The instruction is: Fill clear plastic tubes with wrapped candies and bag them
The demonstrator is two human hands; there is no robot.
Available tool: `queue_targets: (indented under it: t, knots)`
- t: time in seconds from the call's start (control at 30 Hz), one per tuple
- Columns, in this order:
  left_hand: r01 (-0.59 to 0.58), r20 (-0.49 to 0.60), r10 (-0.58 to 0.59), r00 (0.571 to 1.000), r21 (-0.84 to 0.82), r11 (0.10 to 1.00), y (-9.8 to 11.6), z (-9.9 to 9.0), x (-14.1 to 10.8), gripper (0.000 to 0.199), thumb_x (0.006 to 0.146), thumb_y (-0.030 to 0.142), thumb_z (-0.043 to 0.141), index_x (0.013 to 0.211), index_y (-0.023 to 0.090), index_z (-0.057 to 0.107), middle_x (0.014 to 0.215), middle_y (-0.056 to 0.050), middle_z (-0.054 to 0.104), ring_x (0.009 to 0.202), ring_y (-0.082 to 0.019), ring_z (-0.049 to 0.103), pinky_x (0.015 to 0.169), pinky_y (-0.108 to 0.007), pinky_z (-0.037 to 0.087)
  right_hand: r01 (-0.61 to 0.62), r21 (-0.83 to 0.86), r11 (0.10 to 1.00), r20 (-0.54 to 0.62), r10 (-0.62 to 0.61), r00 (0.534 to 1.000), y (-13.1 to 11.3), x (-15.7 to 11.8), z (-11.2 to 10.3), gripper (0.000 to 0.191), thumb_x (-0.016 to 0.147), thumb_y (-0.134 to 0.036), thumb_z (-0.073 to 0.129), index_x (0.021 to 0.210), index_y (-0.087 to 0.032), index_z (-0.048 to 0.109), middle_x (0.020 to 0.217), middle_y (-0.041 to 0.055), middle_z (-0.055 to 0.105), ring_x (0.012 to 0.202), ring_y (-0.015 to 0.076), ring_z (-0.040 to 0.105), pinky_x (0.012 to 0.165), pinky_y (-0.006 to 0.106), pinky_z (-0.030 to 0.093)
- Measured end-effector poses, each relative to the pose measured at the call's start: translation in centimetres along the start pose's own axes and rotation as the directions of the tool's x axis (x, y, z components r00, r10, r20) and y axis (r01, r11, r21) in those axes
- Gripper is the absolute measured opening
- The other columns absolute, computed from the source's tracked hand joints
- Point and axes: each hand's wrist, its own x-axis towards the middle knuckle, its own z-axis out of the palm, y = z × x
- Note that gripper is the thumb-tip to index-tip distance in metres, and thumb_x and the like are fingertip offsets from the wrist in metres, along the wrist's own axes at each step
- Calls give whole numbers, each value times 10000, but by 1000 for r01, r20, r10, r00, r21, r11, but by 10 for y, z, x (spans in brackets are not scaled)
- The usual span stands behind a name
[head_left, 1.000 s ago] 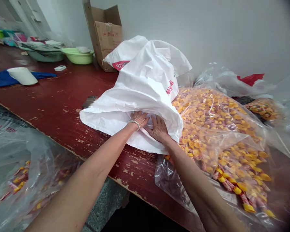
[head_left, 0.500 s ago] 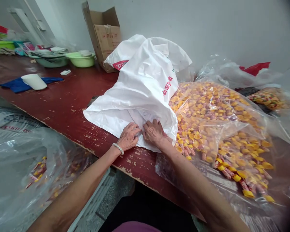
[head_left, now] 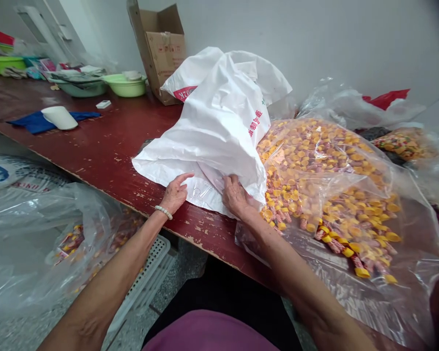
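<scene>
touching the white sack (head_left: 219, 122), right hand (head_left: 236, 196) half hides its fingers.

At 11 o'clock an open cardboard box (head_left: 167, 58) stands by the grey wall (head_left: 332, 44), flaps raised. Toward 10 o'clock a pale green basin (head_left: 127, 88) sits just beside a darker green basin (head_left: 82, 89), with a bright green basin (head_left: 2, 64) farther out. Between 9 and 10, a white cylinder (head_left: 61, 118) lies across a blue cloth (head_left: 32, 123). A clear plastic bag (head_left: 22, 243) spreads at 8 o'clock, near a perforated white crate (head_left: 156, 252) toward 7. Crumpled red material (head_left: 389, 100) shows between 2 and 3.
</scene>
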Motion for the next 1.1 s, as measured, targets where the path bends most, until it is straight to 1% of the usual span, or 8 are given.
queue_targets:
  t: [0.13,0.23,0.4,0.47,0.57,0.7,0.9,1.1]
  knots:
    - [-221,90,203,975,463,858,-4,-14,1,596,583,-35,388,1102,141,622,1092,-109,592,1042,-230,536,931,-401,470,44,-76,996,106,-36,994,-5,1,-9,347,780,-60,454,1122,-41,509,1046,184,555,986,253,530,866,341,419]
    - [-381,236,299,924,582,719,-4,-17,6,530,629,-30,421,1085,141,632,1031,-113,601,1024,-247,514,944,-413,441,75,-81,994,136,-64,989,-7,-2,-18,312,762,-67,481,1066,-99,542,1038,153,564,934,227,543,827,319,430]
    - [-185,98,158,983,596,782,-5,-11,18,490,672,-23,410,1076,153,625,872,-72,631,829,-202,569,820,-343,474,123,-84,989,149,-110,983,-8,-14,-24,291,789,-67,442,1048,-158,538,1057,112,566,924,195,544,798,290,424]
    - [-218,180,136,974,589,778,-5,-9,23,514,665,-28,412,1078,180,635,875,-58,636,821,-192,567,807,-328,466,143,-94,985,160,-126,979,-7,-19,-22,316,777,-52,436,1068,-140,523,1067,119,574,929,196,548,788,290,423]
    - [-355,363,146,920,620,699,-5,-7,27,508,651,-18,443,1061,191,659,940,-81,619,919,-218,536,868,-355,429,157,-125,980,154,-137,978,-5,-24,-17,322,750,-63,459,1063,-112,519,1068,139,589,978,232,543,799,315,416]
    - [-412,422,117,899,723,555,1,-10,25,470,694,42,472,1102,204,640,913,-99,582,897,-245,493,832,-372,419,127,-77,989,115,-118,986,-3,-22,-11,349,730,-61,442,1073,-99,501,944,126,611,883,233,557,747,313,418]
    - [-395,407,51,912,837,379,10,-27,17,365,769,82,437,1027,226,651,905,-115,544,907,-273,470,746,-362,404,222,38,974,-56,-219,974,-15,0,2,403,761,-42,410,1120,-165,547,1000,102,572,960,223,524,835,318,417]
    - [-210,239,-42,970,913,350,20,-31,-1,384,793,130,427,1083,265,640,986,-133,538,929,-293,520,697,-353,411,341,40,939,81,-343,936,-31,30,9,575,760,-85,500,1289,-309,485,1306,67,426,1075,206,510,833,307,449]
